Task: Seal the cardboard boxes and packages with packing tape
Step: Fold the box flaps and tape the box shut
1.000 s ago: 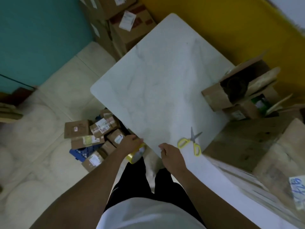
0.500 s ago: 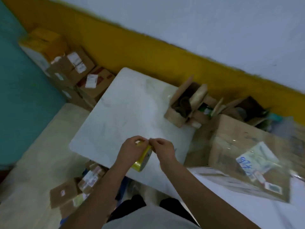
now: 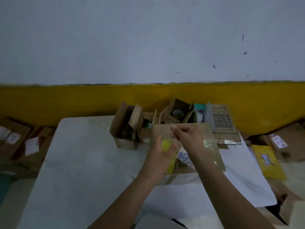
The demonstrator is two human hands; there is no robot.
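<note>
The left hand [image 3: 162, 157] curls round a yellow tape roll [image 3: 167, 145], fingers wrapped over its rim. Just above and beside it, the right hand [image 3: 188, 138] is closed narrow, thumb and fingertips pinching what looks like the tape end [image 3: 172, 128]; motion blur hides the strip itself. The two hands are near each other but apart.

Both hover over a big brown box [image 3: 209, 151] on the table [image 3: 82, 154], so the roll sits above the box's left part. A white label [image 3: 183, 156] on the box shows blue handwriting starting "92"; the right wrist covers the rest. A shiny patch of clear tape lies on the box lid to the right of that wrist.

Behind the hands, an open box [image 3: 123, 129] stands upright at the table's far edge, flaps up. A second open box [image 3: 177, 111] beyond it holds a pale round thing. To its right a flat carton [image 3: 221, 121] carries dark print too blurred to read.

Off the table's right side lies a yellow packet [image 3: 267, 162] with blue lettering that cannot be read. On the left, floor boxes [image 3: 33, 146] bear white shipping labels, illegible. The wall [image 3: 148, 38] is pale above a yellow band.
</note>
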